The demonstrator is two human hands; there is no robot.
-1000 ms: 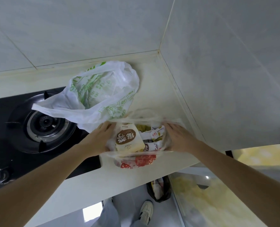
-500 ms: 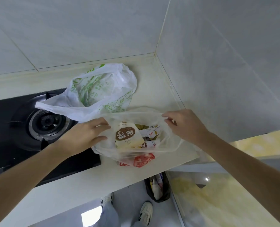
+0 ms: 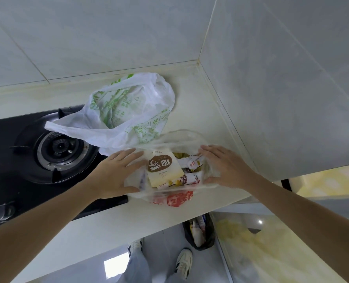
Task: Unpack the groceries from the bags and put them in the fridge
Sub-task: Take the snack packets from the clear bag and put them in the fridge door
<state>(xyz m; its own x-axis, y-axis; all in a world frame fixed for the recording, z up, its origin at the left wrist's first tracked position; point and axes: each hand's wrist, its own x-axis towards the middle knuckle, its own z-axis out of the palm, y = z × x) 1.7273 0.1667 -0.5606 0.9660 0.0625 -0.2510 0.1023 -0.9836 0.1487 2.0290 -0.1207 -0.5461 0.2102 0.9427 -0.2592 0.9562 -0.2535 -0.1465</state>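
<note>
A clear plastic bag (image 3: 179, 137) of groceries lies on the pale countertop (image 3: 128, 221) near its front edge. Inside it I see a cream packet with a brown round label (image 3: 163, 170), several small white and red wrapped items (image 3: 192, 163) and a red-printed packet (image 3: 175, 199) at the bottom. My left hand (image 3: 116, 176) grips the bag's left side, fingers spread over the film and thumb underneath. My right hand (image 3: 224, 166) grips the right side the same way. Between them the bag's mouth is held wide.
A crumpled white bag with green print (image 3: 132, 107) lies just behind, one handle draped over the black gas hob's burner (image 3: 59, 150). Tiled walls meet in a corner on the right (image 3: 281, 99). Below the counter edge stands a black bag (image 3: 199, 231) beside my shoes.
My right hand has dropped from the bag's back rim onto its right side. My left hand has slid forward along the left side, and the bag's mouth is spread wider.
</note>
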